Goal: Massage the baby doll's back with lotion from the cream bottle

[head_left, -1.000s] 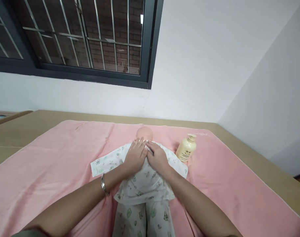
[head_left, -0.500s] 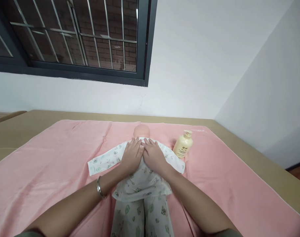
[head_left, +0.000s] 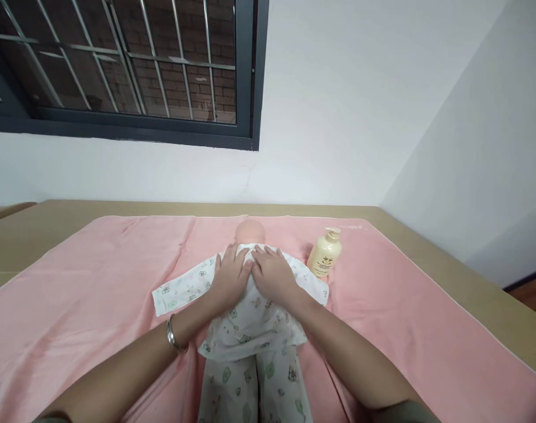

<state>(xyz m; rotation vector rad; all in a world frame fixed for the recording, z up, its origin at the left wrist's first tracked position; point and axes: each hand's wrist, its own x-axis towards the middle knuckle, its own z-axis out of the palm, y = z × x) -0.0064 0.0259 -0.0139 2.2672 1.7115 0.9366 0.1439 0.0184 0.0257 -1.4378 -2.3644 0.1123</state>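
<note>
A baby doll (head_left: 250,231) with a bald head lies stretched out, head away from me; no face shows. It wears a white printed long-sleeved top (head_left: 250,332) and matching trousers (head_left: 279,382). My left hand (head_left: 231,273) lies flat on the upper left of the top, fingers spread. Flat on the upper right, just below the doll's neck, is my right hand (head_left: 272,271). The thumbs are close together near the middle. A silver bracelet (head_left: 171,335) circles my left wrist. Beside the doll's right-hand sleeve stands a pale yellow pump bottle (head_left: 325,254).
Under the doll a pink sheet (head_left: 96,294) with some creases covers most of a tan surface (head_left: 431,252). White walls (head_left: 338,117) rise behind and to the right. A dark-framed, barred window (head_left: 162,64) is at the upper left.
My left hand's fingers have spread a little wider and shifted slightly left on the top. My right hand stays in nearly the same place. The camera view has shifted slightly.
</note>
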